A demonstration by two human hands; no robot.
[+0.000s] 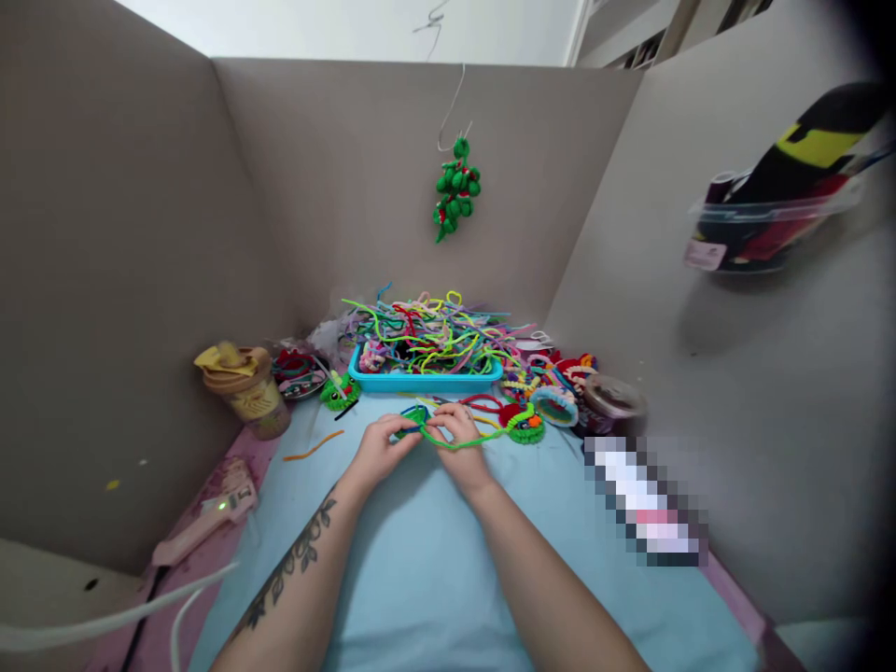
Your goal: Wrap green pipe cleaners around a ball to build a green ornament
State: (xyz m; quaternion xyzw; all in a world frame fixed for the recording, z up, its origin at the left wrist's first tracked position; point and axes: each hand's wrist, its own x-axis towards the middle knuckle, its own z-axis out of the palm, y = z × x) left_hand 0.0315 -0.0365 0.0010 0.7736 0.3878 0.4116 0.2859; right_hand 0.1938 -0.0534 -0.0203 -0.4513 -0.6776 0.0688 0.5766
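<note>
My left hand (382, 450) pinches the near left side of a small rounded piece of bent blue and green pipe cleaner (414, 417). On its other side, the fingers of my right hand (462, 446) are closed on the same piece. From there a loose green pipe cleaner strand (483, 441) curves across my right hand toward a green, red and orange pipe cleaner figure (525, 426). My fingertips partly cover the work. Left of my hands sits another green pipe cleaner figure (340, 392), with an orange strand (314, 446) lying nearer me.
Behind my hands stands a blue tray (427, 383) heaped with colourful pipe cleaners. A lidded cup (246, 387) and a pink glue gun (210, 518) are at left. At right are a jar (614, 406) and a blurred-out device (644, 504). Grey panels surround the table; green pieces (457, 191) hang behind.
</note>
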